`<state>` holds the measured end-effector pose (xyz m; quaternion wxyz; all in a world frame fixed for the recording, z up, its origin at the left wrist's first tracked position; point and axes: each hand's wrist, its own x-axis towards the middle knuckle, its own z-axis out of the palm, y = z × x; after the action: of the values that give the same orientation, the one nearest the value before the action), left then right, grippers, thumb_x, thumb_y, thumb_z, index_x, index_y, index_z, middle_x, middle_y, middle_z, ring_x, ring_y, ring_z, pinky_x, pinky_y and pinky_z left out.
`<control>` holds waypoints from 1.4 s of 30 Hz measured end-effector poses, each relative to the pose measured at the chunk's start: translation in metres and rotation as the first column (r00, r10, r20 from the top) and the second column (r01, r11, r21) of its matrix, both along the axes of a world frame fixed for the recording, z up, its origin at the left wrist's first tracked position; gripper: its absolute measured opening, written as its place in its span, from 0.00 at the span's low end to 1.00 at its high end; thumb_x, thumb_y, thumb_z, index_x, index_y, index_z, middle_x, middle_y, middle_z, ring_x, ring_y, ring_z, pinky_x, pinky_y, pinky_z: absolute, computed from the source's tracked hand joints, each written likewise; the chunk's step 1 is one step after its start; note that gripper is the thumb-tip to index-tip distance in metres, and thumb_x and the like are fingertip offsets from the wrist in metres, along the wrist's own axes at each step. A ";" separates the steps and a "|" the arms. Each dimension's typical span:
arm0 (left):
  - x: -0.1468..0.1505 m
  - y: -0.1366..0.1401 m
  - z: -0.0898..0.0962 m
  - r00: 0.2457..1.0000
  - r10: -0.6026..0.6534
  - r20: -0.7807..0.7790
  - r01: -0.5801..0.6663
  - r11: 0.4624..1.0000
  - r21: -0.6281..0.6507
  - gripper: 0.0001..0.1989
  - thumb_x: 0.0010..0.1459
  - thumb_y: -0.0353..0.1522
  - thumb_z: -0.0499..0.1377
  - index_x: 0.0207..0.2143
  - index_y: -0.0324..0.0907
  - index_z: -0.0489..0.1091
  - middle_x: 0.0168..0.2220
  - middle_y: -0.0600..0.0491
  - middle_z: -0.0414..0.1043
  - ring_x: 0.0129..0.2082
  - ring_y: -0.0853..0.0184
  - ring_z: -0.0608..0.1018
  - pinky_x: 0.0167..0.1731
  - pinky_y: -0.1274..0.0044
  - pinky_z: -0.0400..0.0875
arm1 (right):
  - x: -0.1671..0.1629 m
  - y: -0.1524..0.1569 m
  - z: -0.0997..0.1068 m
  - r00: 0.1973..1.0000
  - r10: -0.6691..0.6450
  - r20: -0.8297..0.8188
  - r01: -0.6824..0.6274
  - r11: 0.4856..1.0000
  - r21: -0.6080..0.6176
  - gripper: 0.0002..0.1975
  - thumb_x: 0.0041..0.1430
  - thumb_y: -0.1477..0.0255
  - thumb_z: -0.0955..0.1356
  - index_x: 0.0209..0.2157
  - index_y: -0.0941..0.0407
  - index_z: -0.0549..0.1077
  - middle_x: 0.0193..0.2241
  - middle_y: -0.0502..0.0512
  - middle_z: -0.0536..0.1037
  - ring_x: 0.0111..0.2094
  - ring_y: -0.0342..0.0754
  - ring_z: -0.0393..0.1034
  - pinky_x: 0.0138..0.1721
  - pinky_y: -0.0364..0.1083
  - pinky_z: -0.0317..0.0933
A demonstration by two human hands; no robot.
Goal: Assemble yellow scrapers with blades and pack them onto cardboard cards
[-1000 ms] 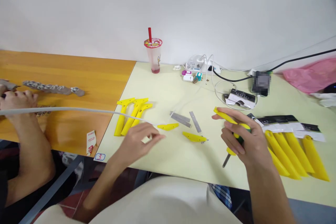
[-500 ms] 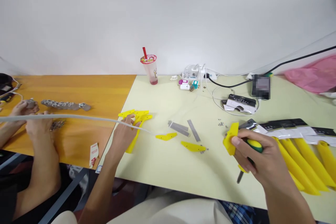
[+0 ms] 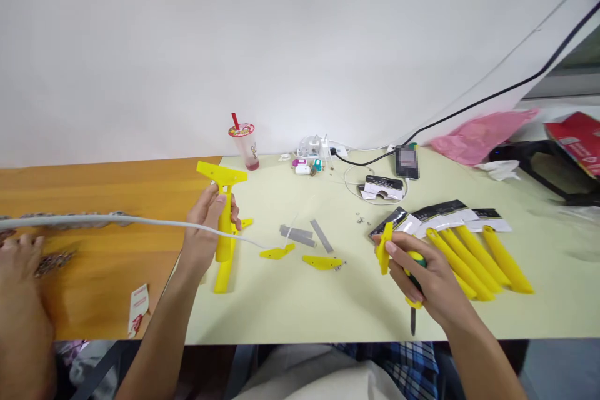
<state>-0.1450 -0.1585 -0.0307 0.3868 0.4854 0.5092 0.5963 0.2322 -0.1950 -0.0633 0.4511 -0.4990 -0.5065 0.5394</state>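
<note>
My left hand [image 3: 202, 228] is wrapped round the handle of a yellow T-shaped scraper [image 3: 225, 234], raised with its wide head up. Another yellow scraper [image 3: 224, 278] lies on the table below it, partly covered. In my right hand [image 3: 438, 278] are a yellow plastic piece [image 3: 385, 250], pinched at the fingertips, and a screwdriver [image 3: 413, 322] with a yellow-green handle, its shaft pointing down. Between the hands lie a small yellow plate [image 3: 276, 253] and another yellow plate [image 3: 322, 262] with tiny screws at its end. Grey metal blades [image 3: 321, 235] rest behind them.
Several yellow handles [image 3: 497, 259] and black-and-white packets [image 3: 440, 217] lie at right. A cup with a straw [image 3: 246, 147], a power strip [image 3: 316, 150] and a phone-like device [image 3: 407, 161] stand by the wall. A white cable [image 3: 140, 220] crosses at left, near a co-worker's hand [image 3: 19, 262].
My left hand has picked a yellow scraper up from the pile and lifted it upright. My right hand still holds the screwdriver and yellow piece. The view has turned right.
</note>
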 end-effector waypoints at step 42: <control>0.051 0.032 -0.064 0.824 -0.328 0.462 0.487 0.828 -0.280 0.27 0.67 0.41 0.69 0.65 0.44 0.72 0.67 0.36 0.74 0.57 0.42 0.85 0.22 0.75 0.84 | -0.038 0.103 -0.061 0.992 0.054 -0.112 -0.063 0.995 -0.073 0.24 0.56 0.49 0.81 0.31 0.56 0.80 0.12 0.43 0.65 0.13 0.36 0.46 0.17 0.41 0.44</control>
<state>-0.0938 -0.1267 -0.0952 0.6896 0.3682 0.4094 0.4704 0.1938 -0.0920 -0.1246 0.4429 -0.4705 -0.4745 0.5978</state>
